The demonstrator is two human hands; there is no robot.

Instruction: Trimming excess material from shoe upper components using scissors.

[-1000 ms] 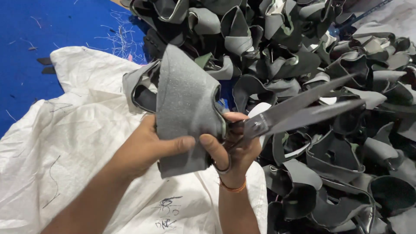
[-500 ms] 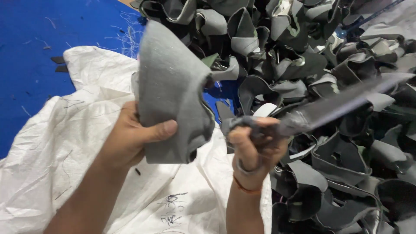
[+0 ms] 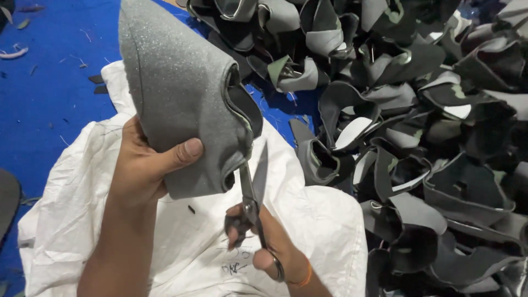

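**A:** what's hard to see here? The top of the grey piece (image 3: pixel 181 104) runs out of the shot, and I can't really see inside its dark opening. Scissor handles are mostly buried in the right hand (image 3: pixel 264 242), so which fingers sit in the loops, no idea.

**B:** same. The pile (image 3: pixel 418 137) is cut off at the top and right too, and it's so tangled I can't tell one piece from the next. Something dark at the far left edge, too cropped to name.

**A:** surface is a blue floor (image 3: pixel 49 93) with thread bits and scraps, plus a crumpled white sack (image 3: pixel 187 253) spread under the hands.

**B:** left hand (image 3: pixel 143 165) is closed on the grey piece, thumb across the front, holding it up above the sack. It's a curved, foam-looking shell, speckly, with a dark lining.

**A:** right hand is wrapped round the scissors (image 3: pixel 253 187), blades up, slightly apart, tips right at the piece's lower edge. Pile stuff is black, grey, some camo green.
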